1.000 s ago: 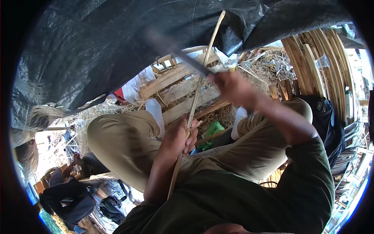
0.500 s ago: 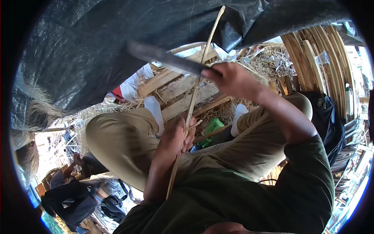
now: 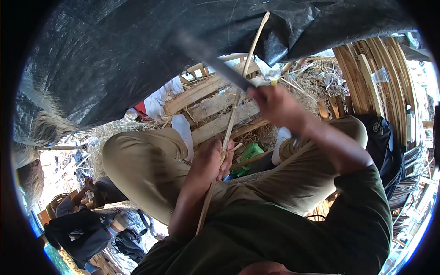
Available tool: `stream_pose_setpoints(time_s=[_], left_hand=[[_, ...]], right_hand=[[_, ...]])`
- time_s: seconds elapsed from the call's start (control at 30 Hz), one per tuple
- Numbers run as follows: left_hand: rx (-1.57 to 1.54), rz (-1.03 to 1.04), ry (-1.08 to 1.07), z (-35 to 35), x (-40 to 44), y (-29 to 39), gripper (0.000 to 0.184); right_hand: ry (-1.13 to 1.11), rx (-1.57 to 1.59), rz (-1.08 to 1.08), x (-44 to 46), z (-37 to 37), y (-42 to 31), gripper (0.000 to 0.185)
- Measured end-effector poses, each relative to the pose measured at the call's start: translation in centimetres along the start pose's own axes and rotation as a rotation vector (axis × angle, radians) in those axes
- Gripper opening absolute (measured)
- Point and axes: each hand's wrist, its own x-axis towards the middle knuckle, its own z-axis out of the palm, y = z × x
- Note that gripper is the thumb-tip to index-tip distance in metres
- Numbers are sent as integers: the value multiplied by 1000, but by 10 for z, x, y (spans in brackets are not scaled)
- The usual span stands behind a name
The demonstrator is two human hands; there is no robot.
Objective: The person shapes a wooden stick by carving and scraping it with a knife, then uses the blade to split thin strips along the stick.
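My left hand (image 3: 211,160) is closed around a long thin wooden stick (image 3: 234,107), low in front of my lap. The stick slants up and right toward the dark tarp, and its lower end runs along my left forearm. A short pale splinter or offcut (image 3: 237,147) juts out beside that grip. My right hand (image 3: 277,103) is wrapped round the handle of a machete (image 3: 227,72), right of the stick. Its dark blade points up and left, crossing the stick in view, with the far end smeared by motion. Whether blade and stick touch, I cannot tell.
A black tarp (image 3: 114,59) hangs across the front. Wooden slats (image 3: 220,112) and straw lie between my feet, with a green plastic piece (image 3: 250,156) near them. Stacked planks (image 3: 366,78) and a black bag (image 3: 378,133) are at right. Another person's dark clothing (image 3: 75,233) shows lower left.
My right hand has shifted a little right and down, and the machete now tilts more steeply. My left hand still grips the stick in nearly the same place.
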Motion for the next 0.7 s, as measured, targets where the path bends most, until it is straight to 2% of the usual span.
stream_pose_setpoints(time_s=[0.03, 0.13, 0.17, 0.2, 0.27, 0.33, 0.37, 0.47, 0.5, 0.6, 0.67, 0.7], left_hand=[[-2, -23, 8, 0, -1, 0, 40], [20, -48, 21, -3, -4, -2, 41], [30, -20, 19, -1, -3, -3, 41], [38, 23, 21, 0, -1, -1, 41], [37, 23, 23, 1, -2, 0, 40], [38, 11, 40, 3, -2, 4, 41], [34, -6, 57, 7, -1, 5, 41], [76, -1, 100, 8, -1, 3, 43], [95, 12, 109, 9, -1, 1, 43], [121, 52, 79, 0, 0, -5, 36], [142, 41, 109, 7, -4, 1, 40], [154, 38, 120, 10, -4, 4, 42]], right_hand=[[-101, 125, 64, -9, 5, -20, 41], [-94, 68, -41, -6, -4, -20, 42], [-103, 45, 45, -1, -10, -14, 42], [-65, -7, 93, 5, -17, -9, 42], [127, -42, 57, 13, -14, 11, 40], [96, 14, -35, -4, 4, -6, 33], [-29, 156, -24, -14, 8, -28, 33], [-83, 151, -305, -21, 14, -35, 36], [-77, 147, -240, -15, 9, -28, 37], [15, -271, -111, 7, -20, 4, 32], [66, -269, -98, 3, -12, 6, 34], [32, -156, -51, -2, -5, 4, 35]])
